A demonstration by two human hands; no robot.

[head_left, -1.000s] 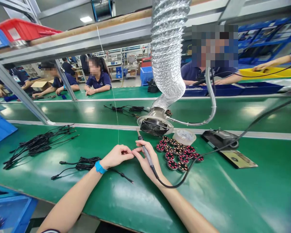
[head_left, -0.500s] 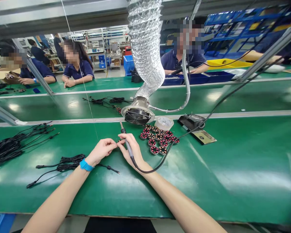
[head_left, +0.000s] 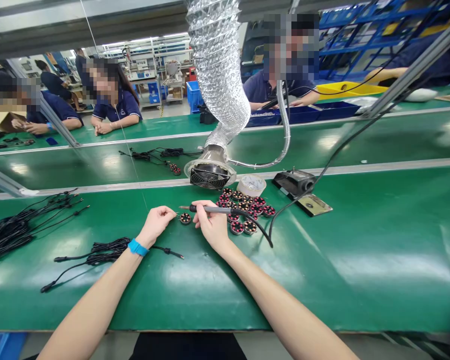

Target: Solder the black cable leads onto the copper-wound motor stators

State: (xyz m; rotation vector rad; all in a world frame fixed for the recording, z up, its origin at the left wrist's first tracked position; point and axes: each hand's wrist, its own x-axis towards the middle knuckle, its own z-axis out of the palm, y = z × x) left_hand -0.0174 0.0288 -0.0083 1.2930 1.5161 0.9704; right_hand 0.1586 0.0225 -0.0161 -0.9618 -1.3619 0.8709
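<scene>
My right hand (head_left: 212, 222) is closed around the grey handle of a soldering iron (head_left: 215, 209), whose tip points left above a small round coil part (head_left: 185, 218). On the other side of that part, my left hand (head_left: 158, 224) pinches with thumb and forefinger; what it holds is too small to name, though a thin line (head_left: 138, 175) comes down near it. Several similar coil parts (head_left: 237, 228) with red and copper windings lie on the green table (head_left: 322, 270), right of my right hand. A blue band is round my left wrist.
Black cable bundles (head_left: 11, 227) and a coiled cable (head_left: 108, 250) lie at the left. A fan duct (head_left: 210, 175) hangs over the back, near a tape roll (head_left: 252, 185) and an iron stand (head_left: 296, 182). People sit across the table.
My right hand has moved slightly right, away from my left fingers. The iron has swung from pointing upward to lying nearly level, pointing left, and the single coil part now shows fully.
</scene>
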